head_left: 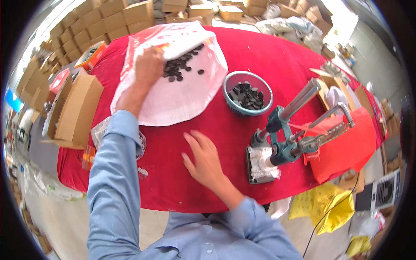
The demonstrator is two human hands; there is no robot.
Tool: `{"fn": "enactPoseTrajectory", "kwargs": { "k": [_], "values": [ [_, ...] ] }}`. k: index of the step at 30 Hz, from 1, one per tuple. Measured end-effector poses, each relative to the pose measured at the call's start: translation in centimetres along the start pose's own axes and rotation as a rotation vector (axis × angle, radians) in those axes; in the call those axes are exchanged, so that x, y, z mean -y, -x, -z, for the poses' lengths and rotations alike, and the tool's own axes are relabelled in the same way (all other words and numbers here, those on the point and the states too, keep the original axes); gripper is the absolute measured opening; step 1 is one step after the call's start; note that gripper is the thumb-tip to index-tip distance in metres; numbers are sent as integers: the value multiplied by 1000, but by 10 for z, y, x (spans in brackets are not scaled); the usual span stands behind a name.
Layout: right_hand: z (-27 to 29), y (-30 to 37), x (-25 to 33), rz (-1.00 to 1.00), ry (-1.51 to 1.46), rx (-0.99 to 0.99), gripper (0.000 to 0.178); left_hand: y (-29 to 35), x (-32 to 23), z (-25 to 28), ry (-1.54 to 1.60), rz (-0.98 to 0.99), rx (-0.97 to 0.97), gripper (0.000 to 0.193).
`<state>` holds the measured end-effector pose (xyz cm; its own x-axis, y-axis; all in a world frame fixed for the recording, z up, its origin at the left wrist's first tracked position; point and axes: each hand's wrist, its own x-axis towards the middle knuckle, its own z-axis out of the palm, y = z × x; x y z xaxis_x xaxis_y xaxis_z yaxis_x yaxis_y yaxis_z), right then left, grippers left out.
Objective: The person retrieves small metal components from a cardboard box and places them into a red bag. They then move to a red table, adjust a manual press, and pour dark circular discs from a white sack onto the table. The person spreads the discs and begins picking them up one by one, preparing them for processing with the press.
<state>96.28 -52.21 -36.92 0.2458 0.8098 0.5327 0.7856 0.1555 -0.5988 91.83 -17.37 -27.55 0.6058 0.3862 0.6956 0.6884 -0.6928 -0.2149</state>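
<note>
I look down on a red-covered desk (268, 56). My left hand (149, 65), at eleven o'clock, is closed in a white plastic bag (177, 97) beside a pile of dark round discs (182, 66); whether it grips any, I cannot tell. My right hand (203, 160), near centre, hovers open and empty. A blue bowl (247, 92) of discs sits at one o'clock, a green hand press (288, 138) at three.

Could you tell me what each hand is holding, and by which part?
The left hand grips the white bag by its opening edge; the right hand holds nothing.
</note>
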Motion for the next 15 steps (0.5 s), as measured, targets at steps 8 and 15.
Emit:
{"fn": "enactPoseTrajectory", "kwargs": {
  "k": [8, 15],
  "values": [
    [-118, -104, -122, -105, 395, 9, 60, -39, 25, 107, 204, -92, -340, 26],
    [-139, -97, -126, -114, 468, 5, 58, -39, -10, 118, 277, -142, -510, 11]
  ]
}}
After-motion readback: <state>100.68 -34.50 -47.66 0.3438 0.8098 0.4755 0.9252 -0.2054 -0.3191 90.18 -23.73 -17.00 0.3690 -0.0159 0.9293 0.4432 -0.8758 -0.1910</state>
